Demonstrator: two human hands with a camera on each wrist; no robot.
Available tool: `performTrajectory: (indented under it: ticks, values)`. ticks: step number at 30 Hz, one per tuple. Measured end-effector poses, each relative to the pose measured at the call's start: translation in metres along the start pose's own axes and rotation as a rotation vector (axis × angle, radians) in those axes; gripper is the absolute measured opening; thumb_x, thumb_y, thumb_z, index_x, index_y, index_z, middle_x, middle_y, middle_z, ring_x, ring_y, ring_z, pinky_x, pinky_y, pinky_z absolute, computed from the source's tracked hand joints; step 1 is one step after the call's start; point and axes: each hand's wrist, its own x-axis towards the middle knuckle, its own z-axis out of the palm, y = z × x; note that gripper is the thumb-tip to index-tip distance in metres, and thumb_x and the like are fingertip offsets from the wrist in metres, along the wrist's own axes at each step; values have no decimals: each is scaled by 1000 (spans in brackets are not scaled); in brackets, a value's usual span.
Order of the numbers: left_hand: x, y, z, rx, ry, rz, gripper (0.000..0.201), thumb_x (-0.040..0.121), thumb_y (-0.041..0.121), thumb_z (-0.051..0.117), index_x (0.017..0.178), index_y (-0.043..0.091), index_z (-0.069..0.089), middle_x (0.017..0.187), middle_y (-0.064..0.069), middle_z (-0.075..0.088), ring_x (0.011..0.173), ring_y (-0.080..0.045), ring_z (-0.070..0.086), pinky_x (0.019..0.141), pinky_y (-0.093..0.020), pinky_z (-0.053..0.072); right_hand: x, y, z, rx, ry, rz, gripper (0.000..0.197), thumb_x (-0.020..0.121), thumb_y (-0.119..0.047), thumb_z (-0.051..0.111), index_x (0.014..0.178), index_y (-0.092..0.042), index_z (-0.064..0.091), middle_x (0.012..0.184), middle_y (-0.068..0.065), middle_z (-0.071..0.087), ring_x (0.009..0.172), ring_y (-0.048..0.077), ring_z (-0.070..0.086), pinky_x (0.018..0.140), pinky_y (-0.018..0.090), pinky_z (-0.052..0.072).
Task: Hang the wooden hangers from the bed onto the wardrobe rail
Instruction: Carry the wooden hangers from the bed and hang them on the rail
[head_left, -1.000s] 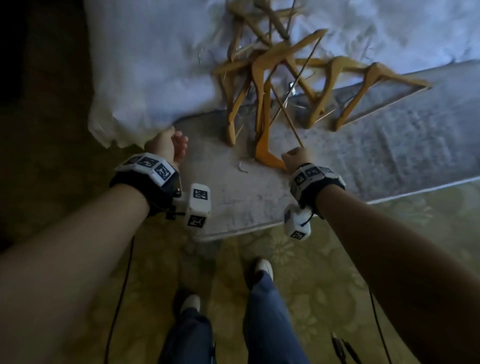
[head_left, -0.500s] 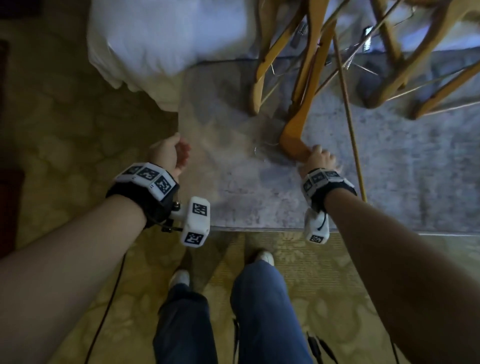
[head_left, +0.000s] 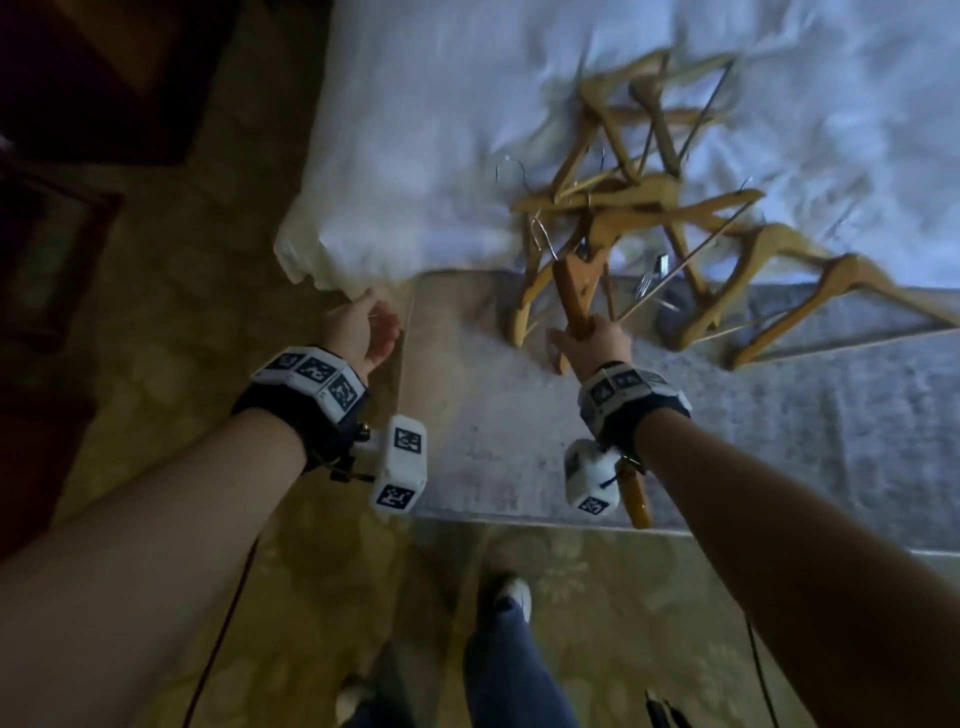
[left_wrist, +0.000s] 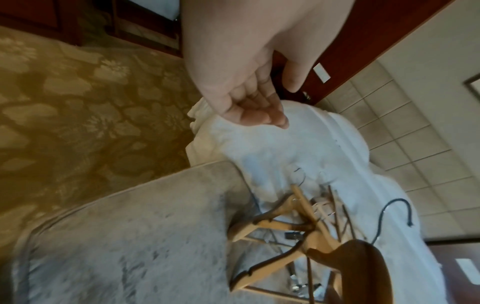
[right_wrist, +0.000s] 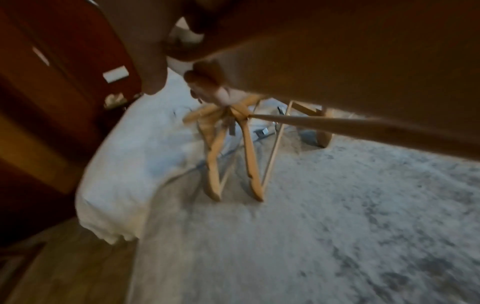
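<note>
Both hands are out over the end of the bed (head_left: 519, 467). Her or his right hand (head_left: 592, 343) is wrapped tight around 1 wooden hanger (head_left: 574, 291), gripping it by one of its wooden arms. That hanger's long side points away from the person, up toward the pile, and its other end sticks back under the wrist. Its far end is mixed in with the rest of the hangers (head_left: 675, 218), so I think it could catch on them when it is pulled free.

Over to the side, the left hand (head_left: 358, 332) holds nothing. Its fingers are loose and a little bent, and it floats near the corner of the white sheet (head_left: 415, 156). It is well apart from the pile, so the right hand is the nearer one.

All the other hangers lie in a messy heap on the bed, partly on the sheet and partly on the grey blanket (head_left: 779, 415). Some metal hooks poke out of the heap.

No wardrobe rail shows here, so none of the hanging is done that I can see. Below is a flowery carpet (head_left: 156, 312).
</note>
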Motion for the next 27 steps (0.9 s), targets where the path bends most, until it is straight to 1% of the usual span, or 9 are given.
performTrajectory:
  ticks: [5, 9, 14, 17, 20, 22, 24, 25, 27]
  values:
    - [-47, 70, -41, 6, -29, 142, 25, 96, 23, 50, 73, 14, 56, 44, 9, 60, 40, -2, 54, 45, -15, 41, -65, -88, -37, -94, 3, -274, 36, 88, -37, 59, 111, -10, 61, 101, 13, 65, 95, 29, 61, 80, 33, 46]
    - [-93, 123, -104, 91, 15, 331, 16, 91, 11, 55, 105, 10, 62, 80, 1, 63, 72, -11, 57, 55, -20, 47, -142, -177, -45, -197, -7, -544, 33, 86, -46, 58, 96, -15, 62, 79, 4, 60, 77, 24, 61, 74, 32, 49]
    - [-152, 173, -222, 255, 123, 651, 50, 87, 8, 62, 134, 16, 47, 124, -3, 52, 117, -17, 49, 98, -29, 42, -253, -283, -16, -272, -37, -851, 43, 88, -53, 50, 98, -13, 63, 75, 5, 61, 74, 22, 60, 75, 33, 48]
    - [-187, 192, -311, 291, 148, 744, 57, 83, 21, 70, 135, 23, 47, 138, -2, 45, 125, -18, 45, 106, -33, 36, -317, -339, 16, -304, -117, -1011, 40, 88, -56, 49, 95, -18, 61, 71, -4, 59, 69, 14, 59, 74, 29, 49]
    - [-218, 197, -399, 416, 132, 781, 49, 80, 34, 72, 126, 27, 55, 130, 0, 55, 119, -18, 53, 105, -40, 40, -372, -385, 53, -330, -143, -1157, 44, 86, -55, 52, 88, -12, 64, 70, -1, 59, 67, 14, 58, 68, 24, 45]
    - [-247, 196, -459, 484, 156, 814, 44, 83, 32, 69, 123, 21, 58, 116, 3, 62, 108, -15, 58, 96, -28, 45, -414, -418, 82, -371, -151, -1284, 49, 85, -56, 53, 81, -8, 65, 62, -2, 55, 61, 14, 56, 64, 25, 44]
    - [-268, 194, -513, 529, 243, 816, 37, 85, 22, 68, 119, 14, 58, 101, 4, 63, 90, -11, 61, 74, -14, 48, -452, -448, 112, -446, -165, -1401, 46, 85, -57, 52, 74, -13, 62, 59, -3, 52, 58, 14, 54, 63, 28, 45]
    - [-280, 191, -539, 556, 300, 817, 36, 84, 20, 69, 117, 12, 58, 99, 2, 64, 86, -11, 62, 71, -15, 48, -471, -463, 129, -474, -173, -1472, 42, 85, -57, 52, 69, -19, 58, 57, -4, 50, 56, 13, 52, 62, 30, 44]
    - [-297, 184, -592, 596, 427, 814, 40, 79, 22, 74, 115, 11, 59, 105, -3, 67, 96, -16, 63, 86, -29, 50, -509, -492, 163, -518, -175, -1608, 37, 85, -58, 52, 68, -25, 52, 56, -8, 47, 57, 13, 51, 61, 29, 40]
